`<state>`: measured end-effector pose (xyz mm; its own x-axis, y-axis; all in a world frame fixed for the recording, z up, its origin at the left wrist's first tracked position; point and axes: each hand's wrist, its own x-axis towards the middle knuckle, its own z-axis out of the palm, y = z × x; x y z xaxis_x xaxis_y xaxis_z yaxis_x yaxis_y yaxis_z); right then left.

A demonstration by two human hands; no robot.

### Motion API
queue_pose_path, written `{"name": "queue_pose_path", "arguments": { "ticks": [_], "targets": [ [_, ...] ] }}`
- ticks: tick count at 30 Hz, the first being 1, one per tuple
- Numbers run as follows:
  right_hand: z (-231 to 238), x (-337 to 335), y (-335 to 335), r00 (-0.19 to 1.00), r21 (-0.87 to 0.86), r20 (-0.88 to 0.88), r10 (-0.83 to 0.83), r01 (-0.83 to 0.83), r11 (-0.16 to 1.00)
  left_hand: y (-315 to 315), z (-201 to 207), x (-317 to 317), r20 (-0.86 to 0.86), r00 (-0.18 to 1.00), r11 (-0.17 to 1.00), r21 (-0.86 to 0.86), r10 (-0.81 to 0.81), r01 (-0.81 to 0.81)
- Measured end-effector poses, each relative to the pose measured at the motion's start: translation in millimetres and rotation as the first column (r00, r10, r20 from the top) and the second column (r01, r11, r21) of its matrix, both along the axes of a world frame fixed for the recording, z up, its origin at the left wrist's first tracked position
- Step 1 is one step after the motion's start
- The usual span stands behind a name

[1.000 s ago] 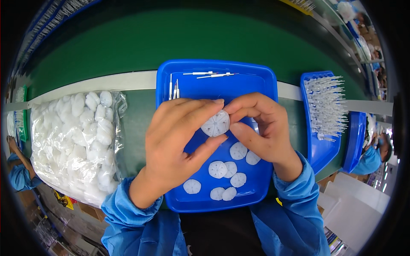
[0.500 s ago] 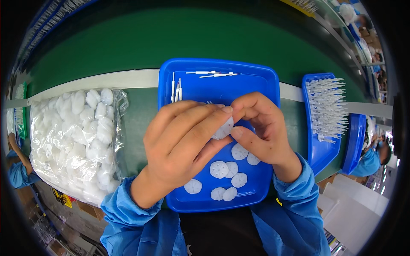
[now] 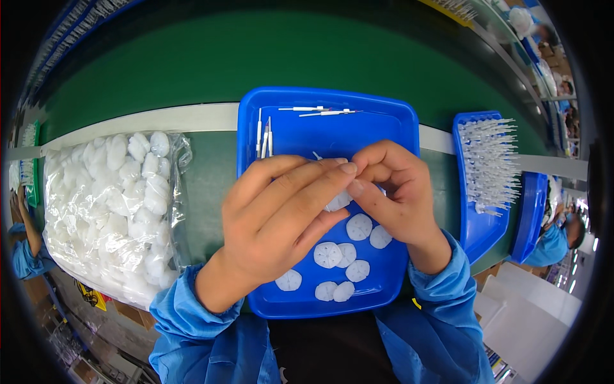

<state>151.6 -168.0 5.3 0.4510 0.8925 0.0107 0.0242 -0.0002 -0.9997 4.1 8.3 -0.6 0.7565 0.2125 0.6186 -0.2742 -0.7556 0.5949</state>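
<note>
Over the blue tray (image 3: 329,312) my two hands meet, fingertips together. My left hand (image 3: 275,211) is closed, and a thin white fluted disc (image 3: 339,201) shows below its fingers. A slim white stick end (image 3: 317,155) pokes out above those fingers; the rest of it is hidden. My right hand (image 3: 400,195) pinches with thumb and forefinger at the disc's upper edge, where the exact contact is covered. Several loose white discs (image 3: 327,255) lie in the near part of the tray. White sticks with thin tips (image 3: 326,112) rest along its far and left sides.
A clear plastic bag (image 3: 115,211) full of white discs lies at the left. Right of the tray, a blue bin (image 3: 480,233) holds many white sticks (image 3: 489,163). The green bench (image 3: 268,51) stretches behind. Co-workers in blue sleeves (image 3: 551,246) show at both edges.
Both hands have shifted slightly right, and the disc has sunk lower behind my fingers. The stick end above my left fingers shows more. Loose discs and sticks have stayed put.
</note>
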Motion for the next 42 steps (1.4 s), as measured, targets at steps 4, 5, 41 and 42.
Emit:
{"name": "queue_pose_path", "arguments": {
  "ticks": [4,5,41,42],
  "targets": [
    [7,-9,4,0.997,0.035,-0.042,-0.063,0.064,0.997,2,1,-1,-0.018,1.000,1.000,-0.007,-0.024,0.024],
    [8,-8,2,0.996,0.012,-0.071,-0.060,0.061,0.998,3,2,-2,-0.029,0.999,0.999,-0.011,-0.041,0.041],
    [10,-6,10,0.810,0.038,0.546,-0.216,0.233,0.972,8,-6,-8,-0.130,0.991,0.689,-0.722,-0.035,-0.070],
    [10,-7,10,0.812,0.023,0.544,-0.213,0.239,0.971,9,-4,-8,-0.136,0.990,0.681,-0.728,-0.031,-0.079]
  ]
}}
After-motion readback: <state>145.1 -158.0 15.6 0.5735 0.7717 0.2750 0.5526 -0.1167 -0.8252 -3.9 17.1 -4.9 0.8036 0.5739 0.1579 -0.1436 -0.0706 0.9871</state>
